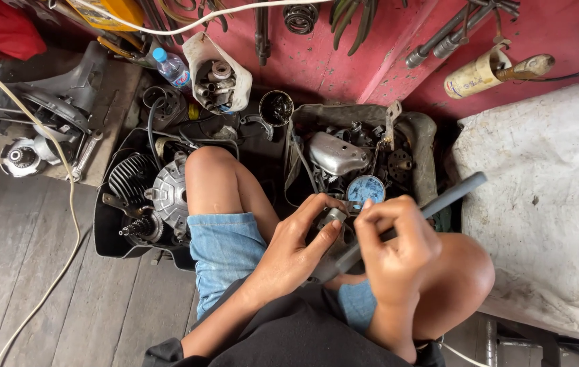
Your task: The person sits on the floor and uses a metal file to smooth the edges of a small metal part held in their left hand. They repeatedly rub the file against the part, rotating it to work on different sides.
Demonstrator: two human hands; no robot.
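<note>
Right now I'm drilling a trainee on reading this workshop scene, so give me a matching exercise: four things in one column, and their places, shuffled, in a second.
Things:
1. small metal part
2. grey file
3. plastic water bottle
4. finned engine

Places:
A. in the black tray beside the left knee
B. pinched in the left hand
C. standing by the red wall, top left
D. gripped in the right hand, slanting up to the right

Pairs: 1-B, 2-D, 3-C, 4-A
</note>
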